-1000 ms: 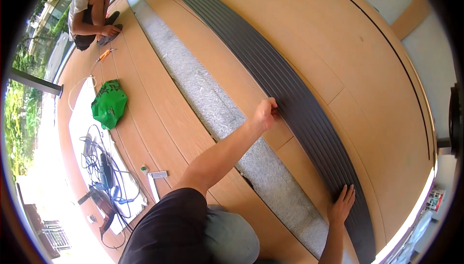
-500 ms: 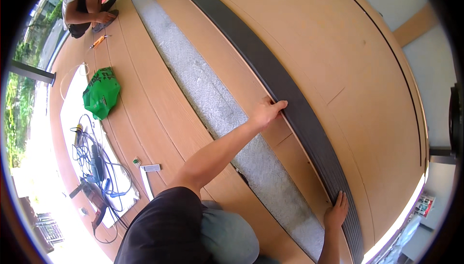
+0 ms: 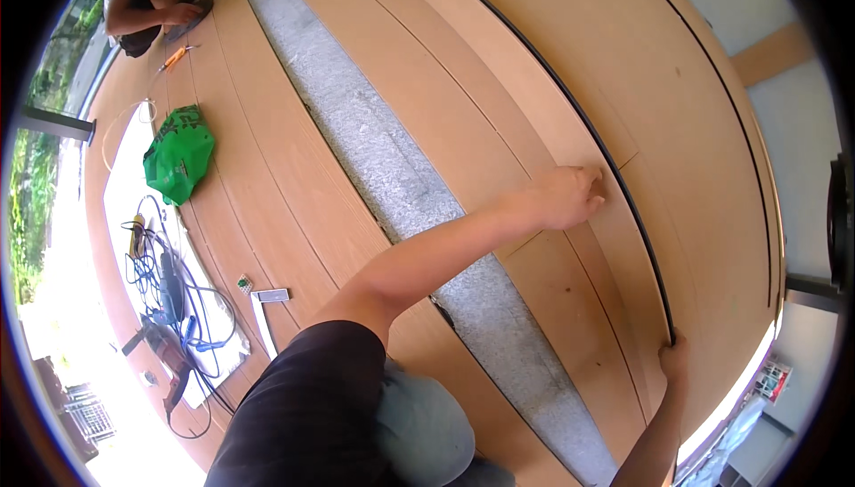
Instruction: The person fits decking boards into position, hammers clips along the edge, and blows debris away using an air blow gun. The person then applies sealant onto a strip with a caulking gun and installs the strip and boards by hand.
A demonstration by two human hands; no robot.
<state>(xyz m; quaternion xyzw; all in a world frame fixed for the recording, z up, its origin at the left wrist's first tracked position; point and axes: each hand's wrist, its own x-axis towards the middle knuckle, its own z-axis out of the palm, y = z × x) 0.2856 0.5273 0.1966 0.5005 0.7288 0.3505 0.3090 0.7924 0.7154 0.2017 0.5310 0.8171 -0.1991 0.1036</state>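
The long board is tilted up, showing its tan face and a thin dark edge. My left hand lies against that face near the middle, fingers curled closed; I cannot make out what, if anything, is pinched in them. Lower down, my right hand grips the board's edge with closed fingers. To the left runs a long speckled grey strip between tan planks.
Another person crouches at upper left beside an orange-handled tool. A green bag, a metal square, and a white sheet with power tools and tangled cables lie left. A wall borders the right.
The board has turned from dark ribbed face up to showing its tan face. My left hand has moved right with it; my right hand has shifted rightward and slightly upward.
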